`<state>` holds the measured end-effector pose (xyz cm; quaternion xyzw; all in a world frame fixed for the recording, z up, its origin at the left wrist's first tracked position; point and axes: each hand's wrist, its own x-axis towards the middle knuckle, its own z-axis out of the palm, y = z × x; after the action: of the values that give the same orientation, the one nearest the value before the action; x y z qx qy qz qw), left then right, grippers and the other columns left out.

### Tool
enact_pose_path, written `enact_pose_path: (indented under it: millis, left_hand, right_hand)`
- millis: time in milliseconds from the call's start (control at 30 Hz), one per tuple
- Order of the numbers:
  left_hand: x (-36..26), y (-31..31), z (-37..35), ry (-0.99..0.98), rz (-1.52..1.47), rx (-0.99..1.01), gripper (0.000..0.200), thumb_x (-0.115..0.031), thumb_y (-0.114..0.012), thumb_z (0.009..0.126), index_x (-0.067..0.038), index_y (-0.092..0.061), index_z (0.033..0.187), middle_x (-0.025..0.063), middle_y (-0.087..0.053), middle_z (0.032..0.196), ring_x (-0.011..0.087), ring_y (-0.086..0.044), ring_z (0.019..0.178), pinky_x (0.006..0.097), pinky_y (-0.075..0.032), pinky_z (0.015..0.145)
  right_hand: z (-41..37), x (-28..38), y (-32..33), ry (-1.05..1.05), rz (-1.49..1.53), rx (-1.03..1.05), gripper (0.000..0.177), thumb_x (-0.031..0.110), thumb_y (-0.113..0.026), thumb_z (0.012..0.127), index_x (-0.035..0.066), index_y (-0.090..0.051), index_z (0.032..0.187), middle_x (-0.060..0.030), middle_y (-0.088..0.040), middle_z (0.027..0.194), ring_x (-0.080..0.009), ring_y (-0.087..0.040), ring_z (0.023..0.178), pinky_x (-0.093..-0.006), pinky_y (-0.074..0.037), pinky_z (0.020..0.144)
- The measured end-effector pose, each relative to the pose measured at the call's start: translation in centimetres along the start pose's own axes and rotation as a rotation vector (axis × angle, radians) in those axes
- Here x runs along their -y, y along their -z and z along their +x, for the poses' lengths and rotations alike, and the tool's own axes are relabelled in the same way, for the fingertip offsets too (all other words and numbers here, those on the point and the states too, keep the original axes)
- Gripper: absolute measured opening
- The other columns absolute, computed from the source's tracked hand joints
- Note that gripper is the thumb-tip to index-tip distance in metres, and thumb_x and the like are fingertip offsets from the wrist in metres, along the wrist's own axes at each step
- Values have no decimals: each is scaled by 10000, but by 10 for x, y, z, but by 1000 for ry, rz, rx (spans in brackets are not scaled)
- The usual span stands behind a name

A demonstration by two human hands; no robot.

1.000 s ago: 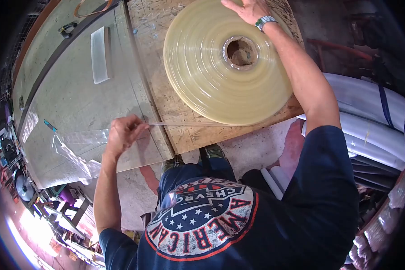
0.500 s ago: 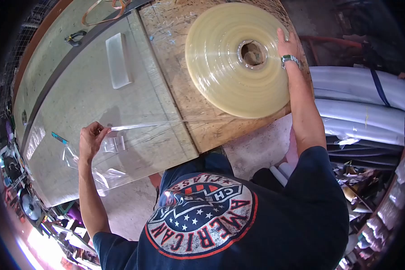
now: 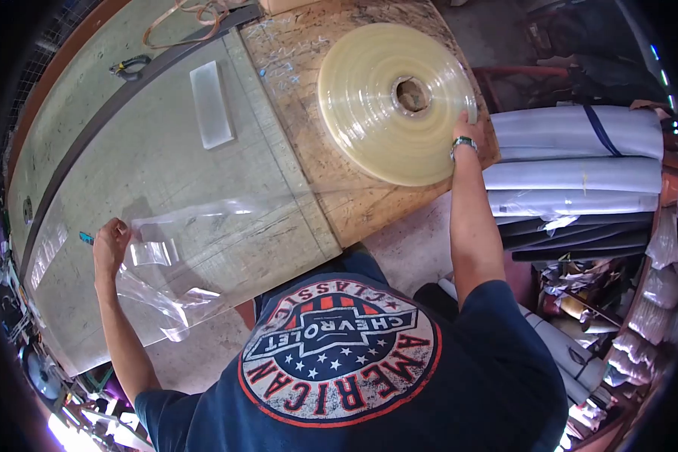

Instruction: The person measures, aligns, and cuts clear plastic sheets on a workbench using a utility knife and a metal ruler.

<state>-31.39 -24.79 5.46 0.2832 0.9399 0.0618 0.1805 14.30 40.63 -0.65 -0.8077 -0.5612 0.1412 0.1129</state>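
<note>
A large, pale yellow roll of clear plastic film (image 3: 361, 113) lies flat on the wooden part of the table, its hollow core facing up. My right hand (image 3: 465, 129), with a watch at the wrist, grips the roll's near right rim; some of its fingers are hidden. From the roll a strip of clear film (image 3: 226, 207) runs left across the table. My left hand (image 3: 111, 245) is closed in a pinch on this strip. More film hangs loose in shiny folds below that hand, over the table's near edge. A teal-handled cutter (image 3: 87, 238) lies just beyond my left hand.
A stack of clear rectangular strips (image 3: 212, 105) rests on the grey table sheet (image 3: 264, 166). Farther back are pliers (image 3: 130, 68), a dark metal bar (image 3: 90, 128) and a coil of brown strapping (image 3: 184, 22). Large wrapped rolls (image 3: 565, 135) lie to the right of the table.
My left hand has moved left and nearer to me, drawing out more film. My right hand has come round the roll's rim towards me. The camera view has shifted slightly.
</note>
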Motion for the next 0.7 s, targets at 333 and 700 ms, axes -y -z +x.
enact_pose_path:
  millis: [333, 700]
  left_hand:
    - [-367, -118, -45, -612, -174, -143, 891, -421, -908, 683, -65, -555, 1419, 170, -544, 1453, 372, -471, 1383, 525, -362, 1174]
    - [-385, -142, -50, -676, -293, -115, 300, -295, -843, 834, -59, -684, 737, 101, -580, 592, 292, -602, 545, 415, -464, 530]
  right_hand:
    - [51, 154, -18, 1336, 240, 107, 754, 614, -558, 970, 105, -485, 1521, -194, -457, 1575, -355, -404, 1467, -470, -318, 1217]
    - [87, 189, -92, 1451, -10, 298, 831, 757, -514, 925, 136, -540, 1477, -187, -531, 1505, -359, -480, 1403, -483, -377, 1170]
